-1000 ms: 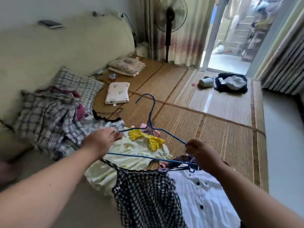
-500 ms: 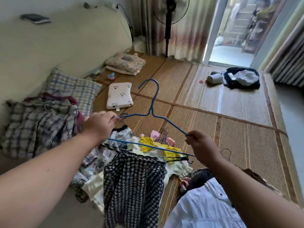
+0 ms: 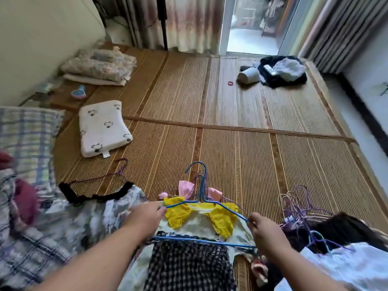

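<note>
A blue wire hanger [image 3: 202,206] is held low over the woven mat [image 3: 231,148], its hook pointing away from me. My left hand [image 3: 144,219] grips its left shoulder and my right hand [image 3: 264,229] pinches its right shoulder. A black-and-white checked garment [image 3: 189,267] hangs over the hanger's bottom bar. Beneath it lies a pale yellow garment with bright yellow ruffles [image 3: 220,219].
A pile of clothes [image 3: 52,223] lies at the left, with a purple hanger [image 3: 109,175] on it. Several loose hangers [image 3: 300,204] lie at the right by a white garment [image 3: 346,267]. A small white pillow [image 3: 102,127], folded bedding [image 3: 98,66] and a dark bundle [image 3: 281,72] sit farther off.
Both hands have lowered the blue hanger with the checked garment toward the mat and nearer to me. My view has tipped downward.
</note>
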A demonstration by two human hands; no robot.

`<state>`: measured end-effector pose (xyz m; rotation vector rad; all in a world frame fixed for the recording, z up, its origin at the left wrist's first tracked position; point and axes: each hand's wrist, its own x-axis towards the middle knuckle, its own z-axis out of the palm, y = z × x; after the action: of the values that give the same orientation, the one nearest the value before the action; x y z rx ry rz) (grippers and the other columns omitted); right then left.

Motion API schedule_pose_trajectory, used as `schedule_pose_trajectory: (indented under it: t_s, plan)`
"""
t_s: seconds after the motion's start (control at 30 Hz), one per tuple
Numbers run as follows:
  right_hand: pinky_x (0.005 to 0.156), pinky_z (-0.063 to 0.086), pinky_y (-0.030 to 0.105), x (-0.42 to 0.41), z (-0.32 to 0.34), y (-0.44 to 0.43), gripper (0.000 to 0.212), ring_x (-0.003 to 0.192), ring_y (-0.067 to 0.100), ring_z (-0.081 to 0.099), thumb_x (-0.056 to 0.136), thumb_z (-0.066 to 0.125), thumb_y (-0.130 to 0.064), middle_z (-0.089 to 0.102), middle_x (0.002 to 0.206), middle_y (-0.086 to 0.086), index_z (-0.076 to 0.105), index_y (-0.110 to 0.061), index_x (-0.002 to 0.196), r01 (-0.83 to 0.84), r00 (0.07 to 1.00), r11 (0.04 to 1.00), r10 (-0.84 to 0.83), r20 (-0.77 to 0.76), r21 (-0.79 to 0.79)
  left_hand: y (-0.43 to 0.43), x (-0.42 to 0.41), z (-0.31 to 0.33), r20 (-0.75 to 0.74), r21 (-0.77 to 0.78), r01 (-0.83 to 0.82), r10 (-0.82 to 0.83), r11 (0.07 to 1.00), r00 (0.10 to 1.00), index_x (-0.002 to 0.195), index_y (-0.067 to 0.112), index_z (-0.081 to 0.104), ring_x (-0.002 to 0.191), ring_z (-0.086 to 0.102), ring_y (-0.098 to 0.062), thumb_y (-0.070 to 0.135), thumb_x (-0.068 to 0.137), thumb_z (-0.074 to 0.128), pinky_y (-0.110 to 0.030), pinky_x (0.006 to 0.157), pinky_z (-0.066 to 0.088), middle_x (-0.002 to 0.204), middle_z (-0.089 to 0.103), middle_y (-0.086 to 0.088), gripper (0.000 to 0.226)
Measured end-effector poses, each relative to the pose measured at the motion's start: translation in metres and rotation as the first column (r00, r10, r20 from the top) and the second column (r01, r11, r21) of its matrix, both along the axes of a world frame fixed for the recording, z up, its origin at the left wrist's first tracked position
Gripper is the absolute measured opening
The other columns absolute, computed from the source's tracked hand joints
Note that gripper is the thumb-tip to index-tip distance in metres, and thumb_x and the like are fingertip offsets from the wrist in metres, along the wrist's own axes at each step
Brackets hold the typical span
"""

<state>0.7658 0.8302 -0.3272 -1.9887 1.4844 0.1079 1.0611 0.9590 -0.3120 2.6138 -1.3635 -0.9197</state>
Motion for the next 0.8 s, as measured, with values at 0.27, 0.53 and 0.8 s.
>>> schedule_pose_trajectory:
  t_s: [0.27,0.53,0.8]
  plan:
    - [0.083,0.047,0.035,0.034,-0.095,-0.042,0.026,0.103,0.027,0.059,0.095,0.043,-0.033,0.064,0.114,0.003,0.053,-0.032,0.119,0.057,0.994,0.998,-0.057,-0.090,-0.007,-0.057,0.030,-0.101,0.034,0.016,-0.015,0.015,1.000,0.999,0.122,0.025,0.057,0.115,0.053,-0.031,0.044,0.095,0.040,-0.042,0.096,0.044,0.123,0.059,-0.012,0.037]
    - [0.092,0.044,0.038,-0.005,-0.069,-0.004,0.045,0.117,0.020,0.051,0.088,0.052,-0.038,0.052,0.128,-0.005,0.044,-0.036,0.132,0.072,0.991,0.997,-0.070,-0.110,0.012,-0.041,-0.024,-0.081,-0.015,0.057,0.110,-0.110,0.992,0.994,0.147,0.030,0.028,0.141,0.025,-0.024,0.052,0.089,0.047,-0.045,0.113,0.028,0.155,0.025,-0.004,0.064]
    - [0.096,0.041,0.033,-0.109,-0.009,0.021,0.045,0.118,0.015,0.048,0.082,0.056,-0.040,0.050,0.125,-0.005,0.048,-0.035,0.126,0.129,0.990,0.991,-0.126,-0.063,0.040,-0.039,-0.168,-0.037,-0.192,0.069,0.288,-0.270,0.955,0.943,0.147,0.032,0.027,0.143,0.020,-0.019,0.053,0.092,0.043,-0.039,0.114,0.025,0.156,0.021,0.003,0.061]
